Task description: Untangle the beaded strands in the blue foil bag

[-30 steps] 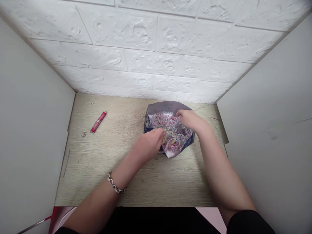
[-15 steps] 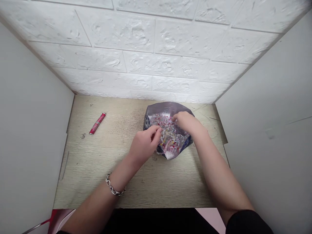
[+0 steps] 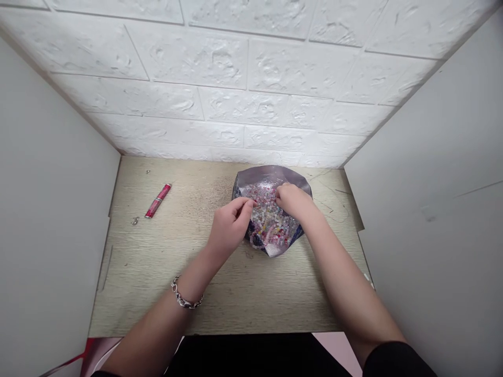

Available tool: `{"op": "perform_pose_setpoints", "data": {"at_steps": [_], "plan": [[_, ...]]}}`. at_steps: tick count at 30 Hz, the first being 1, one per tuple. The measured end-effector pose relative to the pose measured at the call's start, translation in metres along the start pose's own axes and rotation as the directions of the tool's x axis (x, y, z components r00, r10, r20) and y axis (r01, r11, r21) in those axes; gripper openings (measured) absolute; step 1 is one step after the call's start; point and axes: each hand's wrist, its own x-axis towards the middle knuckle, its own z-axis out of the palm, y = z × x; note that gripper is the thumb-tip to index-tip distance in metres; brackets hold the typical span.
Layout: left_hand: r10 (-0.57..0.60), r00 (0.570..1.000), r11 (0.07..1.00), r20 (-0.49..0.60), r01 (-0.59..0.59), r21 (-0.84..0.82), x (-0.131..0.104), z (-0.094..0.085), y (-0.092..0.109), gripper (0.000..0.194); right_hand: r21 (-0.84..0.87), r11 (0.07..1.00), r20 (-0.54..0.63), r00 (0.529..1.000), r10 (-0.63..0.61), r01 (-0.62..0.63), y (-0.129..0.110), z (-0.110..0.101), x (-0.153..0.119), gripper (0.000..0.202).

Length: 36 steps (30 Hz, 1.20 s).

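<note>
A shiny, creased pouch (image 3: 275,174) of tiny round beads (image 3: 269,217) lies between the left hand (image 3: 230,224), fingertips pinched together, and right hand (image 3: 295,201), curled, its grip unclear.

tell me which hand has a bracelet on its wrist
The left hand: a silver chain bracelet circles its wrist. The right hand, at the beads in the open bag, has a bare wrist.
</note>
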Motion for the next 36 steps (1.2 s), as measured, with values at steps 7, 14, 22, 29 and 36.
{"op": "perform_pose_setpoints", "data": {"at_steps": [7, 14, 22, 29, 36], "plan": [[-0.042, 0.999, 0.991, 0.024, 0.045, -0.126, 0.001, 0.000, -0.001, 0.027, 0.262, 0.964, -0.203, 0.979, 0.014, 0.040, -0.003, 0.002, -0.012, 0.016], [-0.088, 0.986, 0.875, 0.140, 0.144, -0.462, 0.004, 0.001, -0.006, 0.022, 0.851, 0.483, -0.266, 0.962, 0.061, 0.205, -0.027, 0.005, -0.039, 0.011], [0.019, 0.985, 0.854, 0.174, 0.074, -0.515, 0.004, -0.001, -0.006, 0.026, 0.982, -0.154, -0.117, 0.993, -0.021, 0.113, -0.051, 0.012, -0.041, 0.009], [-0.032, 0.983, 0.914, 0.180, 0.102, -0.392, 0.006, 0.003, -0.007, 0.017, 0.934, -0.022, -0.348, 0.922, 0.170, 0.357, -0.053, 0.016, -0.043, 0.010], [-0.035, 0.991, 0.973, 0.126, 0.063, -0.221, 0.008, 0.009, -0.015, 0.019, 0.902, 0.074, -0.433, 0.891, 0.135, 0.426, -0.061, 0.017, -0.049, 0.013]]}}
